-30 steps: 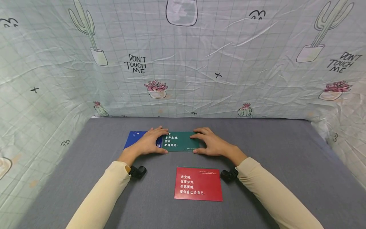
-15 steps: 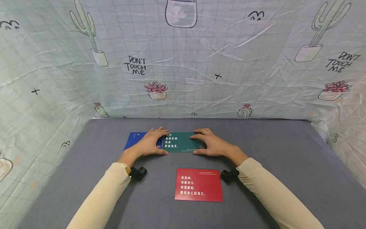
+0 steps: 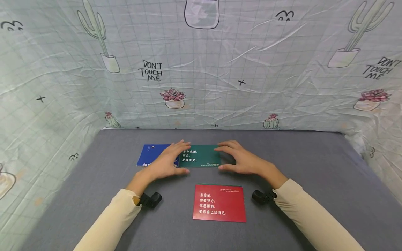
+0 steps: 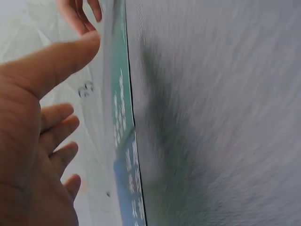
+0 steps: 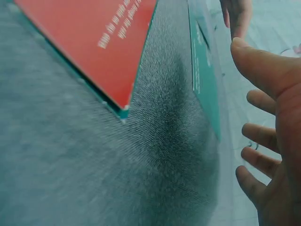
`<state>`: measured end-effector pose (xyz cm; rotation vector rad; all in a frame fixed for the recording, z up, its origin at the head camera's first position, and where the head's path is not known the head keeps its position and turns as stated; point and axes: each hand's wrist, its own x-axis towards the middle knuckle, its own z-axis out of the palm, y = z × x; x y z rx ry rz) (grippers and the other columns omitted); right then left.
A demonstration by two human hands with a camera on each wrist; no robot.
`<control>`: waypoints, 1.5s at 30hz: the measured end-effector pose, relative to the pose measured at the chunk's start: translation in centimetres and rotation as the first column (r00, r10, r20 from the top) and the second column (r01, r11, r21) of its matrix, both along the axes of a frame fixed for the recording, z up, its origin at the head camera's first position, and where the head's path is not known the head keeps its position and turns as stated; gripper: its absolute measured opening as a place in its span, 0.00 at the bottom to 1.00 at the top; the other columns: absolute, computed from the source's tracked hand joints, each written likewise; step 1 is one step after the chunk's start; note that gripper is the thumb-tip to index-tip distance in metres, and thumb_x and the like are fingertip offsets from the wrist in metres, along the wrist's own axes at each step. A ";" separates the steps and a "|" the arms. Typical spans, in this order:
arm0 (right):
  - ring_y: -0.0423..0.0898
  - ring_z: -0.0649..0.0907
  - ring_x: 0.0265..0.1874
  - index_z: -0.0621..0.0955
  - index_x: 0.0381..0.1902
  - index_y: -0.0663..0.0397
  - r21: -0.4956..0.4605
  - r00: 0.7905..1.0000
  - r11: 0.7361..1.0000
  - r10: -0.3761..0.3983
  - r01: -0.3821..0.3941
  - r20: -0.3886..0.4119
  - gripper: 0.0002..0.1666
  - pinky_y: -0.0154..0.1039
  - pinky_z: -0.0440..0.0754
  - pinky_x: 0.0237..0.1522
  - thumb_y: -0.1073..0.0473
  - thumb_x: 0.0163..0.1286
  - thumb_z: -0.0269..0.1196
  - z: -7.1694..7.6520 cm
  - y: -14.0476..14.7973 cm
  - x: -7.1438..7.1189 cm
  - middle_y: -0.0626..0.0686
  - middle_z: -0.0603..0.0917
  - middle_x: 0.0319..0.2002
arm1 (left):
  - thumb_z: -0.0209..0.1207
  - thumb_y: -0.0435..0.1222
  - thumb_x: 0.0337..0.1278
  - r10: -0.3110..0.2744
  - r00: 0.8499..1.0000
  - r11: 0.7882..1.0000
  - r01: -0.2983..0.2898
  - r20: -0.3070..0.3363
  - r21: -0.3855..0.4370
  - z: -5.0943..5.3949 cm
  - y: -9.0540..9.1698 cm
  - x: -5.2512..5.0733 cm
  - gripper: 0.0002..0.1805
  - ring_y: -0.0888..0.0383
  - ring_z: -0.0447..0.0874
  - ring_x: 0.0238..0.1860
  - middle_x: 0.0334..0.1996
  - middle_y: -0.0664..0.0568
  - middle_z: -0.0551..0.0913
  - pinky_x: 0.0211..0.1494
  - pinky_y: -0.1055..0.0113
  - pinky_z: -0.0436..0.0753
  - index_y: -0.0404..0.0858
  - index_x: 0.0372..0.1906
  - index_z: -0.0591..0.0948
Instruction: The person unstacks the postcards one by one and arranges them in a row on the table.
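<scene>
A green card [image 3: 204,157] with white lettering lies flat on the grey table, beside a blue card [image 3: 153,153] whose right edge it meets. My left hand [image 3: 165,161] hovers over the seam between the two, thumb apart from the fingers, holding nothing. Above the right end of the green card is my right hand [image 3: 246,161], its fingers loosely bent and nothing in its grasp. In both wrist views the fingertips stand off the cards. Nearer to me lies a red card [image 3: 219,203]; in the right wrist view a green layer [image 5: 124,114] shows beneath its edge.
The grey table [image 3: 78,195] runs back to a hanging cloth [image 3: 204,69] with cactus drawings, which also encloses the left and right sides. Black wrist cameras are strapped near both hands, the left camera [image 3: 155,199] and the right camera [image 3: 259,196].
Both hands have let go of the green card's edges and lifted slightly, the right one also shifting right. The green, blue and red cards stay where they were.
</scene>
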<state>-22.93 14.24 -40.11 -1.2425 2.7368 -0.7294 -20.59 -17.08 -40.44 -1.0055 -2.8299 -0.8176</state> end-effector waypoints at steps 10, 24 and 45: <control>0.47 0.65 0.63 0.71 0.67 0.48 -0.049 1.000 0.999 0.008 -0.009 -0.022 0.40 0.53 0.73 0.58 0.38 0.61 0.64 0.5 1.3 3.3 0.51 0.68 0.65 | 0.69 0.43 0.50 0.083 0.997 0.987 -0.084 0.011 0.139 -0.1 1.2 4.2 0.42 0.48 0.53 0.72 0.70 0.46 0.62 0.67 0.41 0.59 0.38 0.69 0.66; 0.43 0.65 0.62 0.68 0.68 0.48 -0.185 1.000 0.983 0.004 0.001 0.027 0.40 0.49 0.78 0.52 0.44 0.61 0.66 -1.0 3.9 8.3 0.46 0.66 0.66 | 0.70 0.45 0.47 0.037 0.992 0.977 -0.061 0.120 0.204 -0.9 2.9 8.4 0.44 0.46 0.52 0.72 0.71 0.48 0.61 0.68 0.41 0.57 0.41 0.70 0.65; 0.48 0.58 0.66 0.68 0.68 0.45 -0.226 0.999 0.973 -0.040 0.045 0.026 0.43 0.44 0.81 0.48 0.41 0.58 0.68 -2.6 3.9 13.0 0.50 0.64 0.67 | 0.74 0.49 0.39 0.000 0.971 0.976 -0.051 0.237 0.211 -2.4 3.5 11.3 0.51 0.57 0.46 0.74 0.72 0.56 0.59 0.70 0.46 0.56 0.43 0.71 0.63</control>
